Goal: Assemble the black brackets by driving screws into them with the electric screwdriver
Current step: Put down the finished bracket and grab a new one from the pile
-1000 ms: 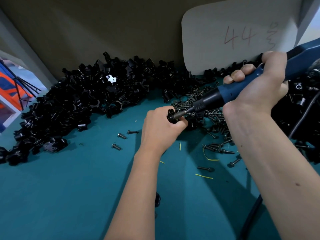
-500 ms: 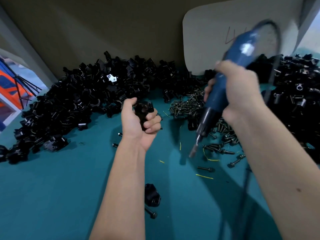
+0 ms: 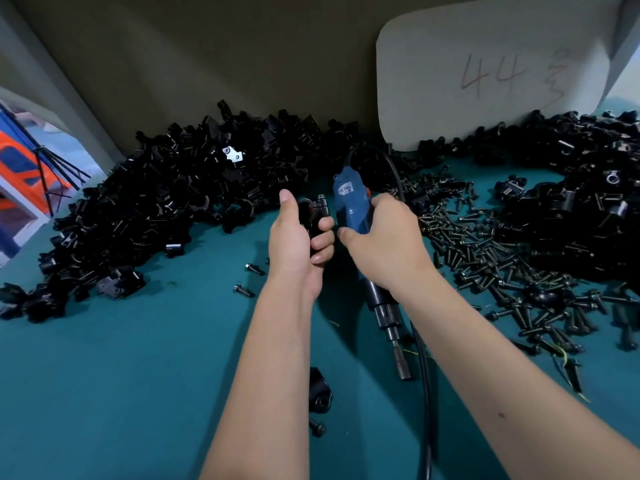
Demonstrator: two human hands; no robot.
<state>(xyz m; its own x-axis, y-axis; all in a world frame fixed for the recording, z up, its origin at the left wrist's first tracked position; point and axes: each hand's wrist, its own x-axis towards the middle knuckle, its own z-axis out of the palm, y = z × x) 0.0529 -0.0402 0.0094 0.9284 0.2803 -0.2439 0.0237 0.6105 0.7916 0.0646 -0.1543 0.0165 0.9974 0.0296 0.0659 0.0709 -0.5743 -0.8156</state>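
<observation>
Brackets [image 3: 173, 216] heap along the tabletop's [image 3: 121, 375] far edge; left hand [image 3: 298, 244] grips one, right hand [image 3: 384, 244] grips the screwdriver [image 3: 353, 209], tip down; screws [image 3: 485, 258] litter the right side.

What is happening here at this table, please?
A person is assembling black brackets. The left hand grips one bracket, held up above the teal table. The right hand grips the blue electric screwdriver with its bit pointing down toward the table, not on the bracket. Loose screws lie to the right, and a big pile of brackets lies to the left.
</observation>
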